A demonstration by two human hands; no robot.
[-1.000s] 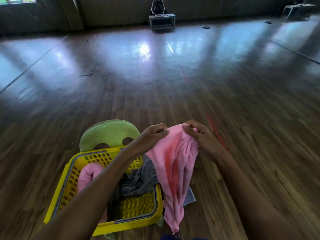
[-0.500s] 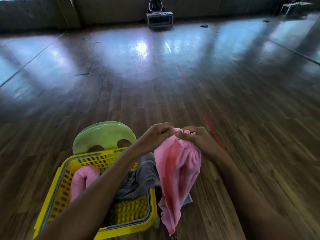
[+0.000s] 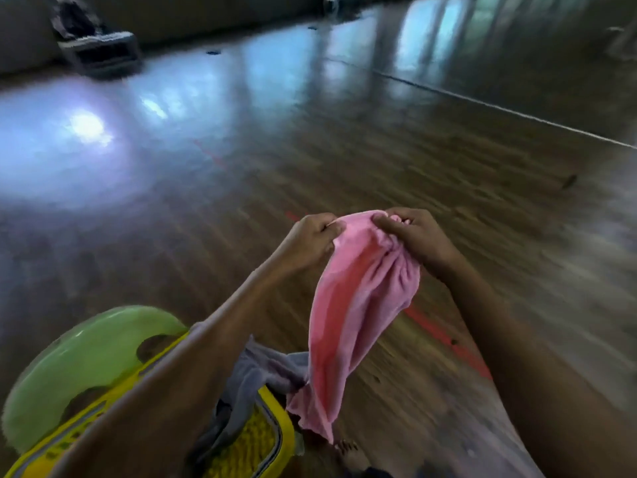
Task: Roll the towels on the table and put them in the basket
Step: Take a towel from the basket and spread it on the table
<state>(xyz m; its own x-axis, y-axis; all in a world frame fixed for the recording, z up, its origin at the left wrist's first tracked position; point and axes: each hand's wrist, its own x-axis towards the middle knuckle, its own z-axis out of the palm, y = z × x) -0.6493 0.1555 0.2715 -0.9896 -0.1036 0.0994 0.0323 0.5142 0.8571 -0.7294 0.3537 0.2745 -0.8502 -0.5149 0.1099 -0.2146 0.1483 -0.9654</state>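
**Pink towel held up in both hands beside the basket**

A soft pink terry towel (image 3: 358,305) hangs in the air above a dark wooden plank floor (image 3: 344,160), gathered at its top edge and draping down to a loose point near the lower middle of the view. The left hand (image 3: 312,243) grips the top left of that edge, its fingers (image 3: 327,229) curled tight onto the cloth. The right hand (image 3: 418,238) grips the top right, its fingers (image 3: 389,220) bunched over a wad of the fabric. The two hands sit close together, with only a short span of towel between them.

Below the left forearm stands a yellow perforated plastic basket (image 3: 284,432), mostly hidden by the arm. A crumpled grey cloth towel (image 3: 262,377) spills over its near rim and lies just beside the lower end of the pink towel; whether they touch is unclear. A pale green rounded plastic seat (image 3: 86,357) stands against the basket's far side. A red tape line (image 3: 448,339) runs along the floor under the right forearm.
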